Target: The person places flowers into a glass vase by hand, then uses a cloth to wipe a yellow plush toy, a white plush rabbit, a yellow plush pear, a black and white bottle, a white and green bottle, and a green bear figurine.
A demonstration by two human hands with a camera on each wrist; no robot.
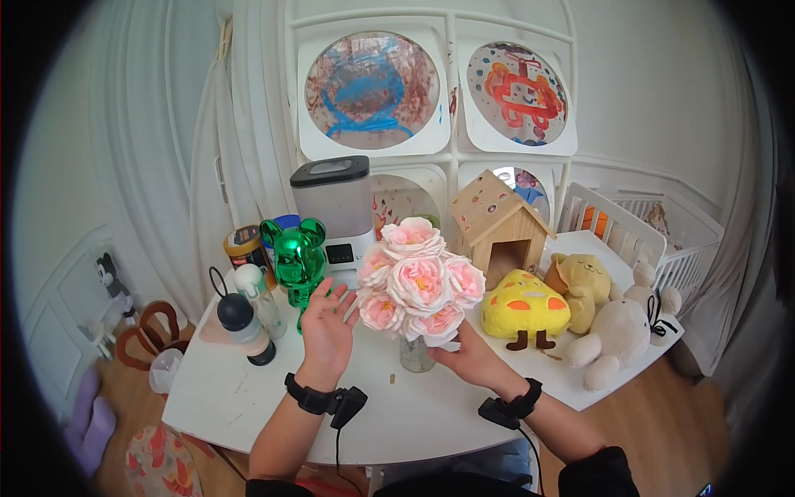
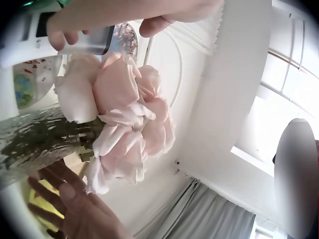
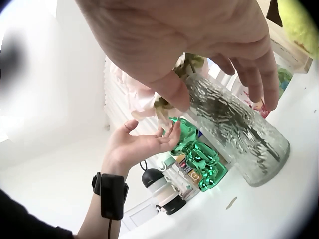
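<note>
Pale pink roses (image 1: 418,282) stand in a textured clear glass vase (image 1: 416,356) on the white table. My left hand (image 1: 328,331) is raised left of the blooms, palm up, fingers spread and empty. On the other side, my right hand (image 1: 476,360) is beside the vase neck. In the right wrist view, the thumb of my right hand (image 3: 194,40) lies by the neck of the vase (image 3: 239,129), with the fingers loosely extended past it; contact is unclear. The left wrist view has the roses (image 2: 119,109) close up and my right hand (image 2: 84,214) with spread fingers.
A shiny green bear figure (image 1: 298,261), bottles (image 1: 244,319) and a grey-lidded appliance (image 1: 333,199) are at the left and back. A wooden house (image 1: 501,219) stands behind a yellow plush (image 1: 526,306), with more plush toys (image 1: 617,335) to the right.
</note>
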